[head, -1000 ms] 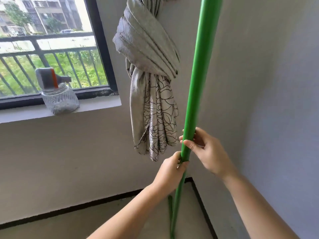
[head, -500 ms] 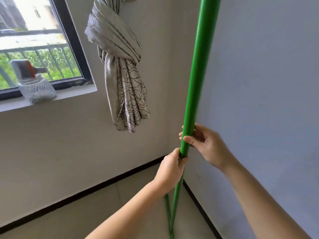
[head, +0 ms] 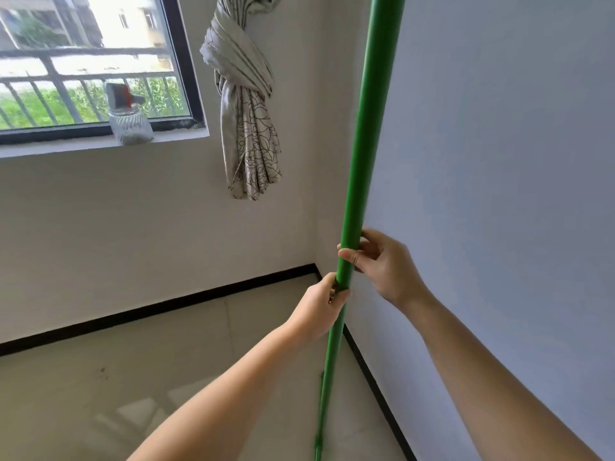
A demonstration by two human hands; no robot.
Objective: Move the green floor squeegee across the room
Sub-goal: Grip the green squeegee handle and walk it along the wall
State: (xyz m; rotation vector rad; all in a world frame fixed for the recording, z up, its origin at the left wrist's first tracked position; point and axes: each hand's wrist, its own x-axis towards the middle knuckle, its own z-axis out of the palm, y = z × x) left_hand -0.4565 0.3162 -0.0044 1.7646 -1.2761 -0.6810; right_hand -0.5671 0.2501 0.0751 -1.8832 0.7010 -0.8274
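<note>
In the upper left of the frame a black-framed window (head: 186, 64) looks out on railings and greenery, and a clear ribbed spray bottle (head: 130, 123) stands on its white sill (head: 100, 146). Right of it, at upper centre, a knotted patterned curtain (head: 248, 128) hangs against the pale wall. Below, a glossy tiled floor (head: 133, 377) fills the lower left, edged by a black skirting strip (head: 166, 306) that meets the corner. The green floor squeegee (head: 362, 154) stands nearly upright right of centre; its head is cut off at the bottom edge, probably touching the floor. The left hand (head: 321, 309) wraps closed around the pole, the right hand (head: 386, 261) just above it, fingers curled and thumb pressed on the pole. A bluish-grey wall (head: 499, 161) fills the right.
</note>
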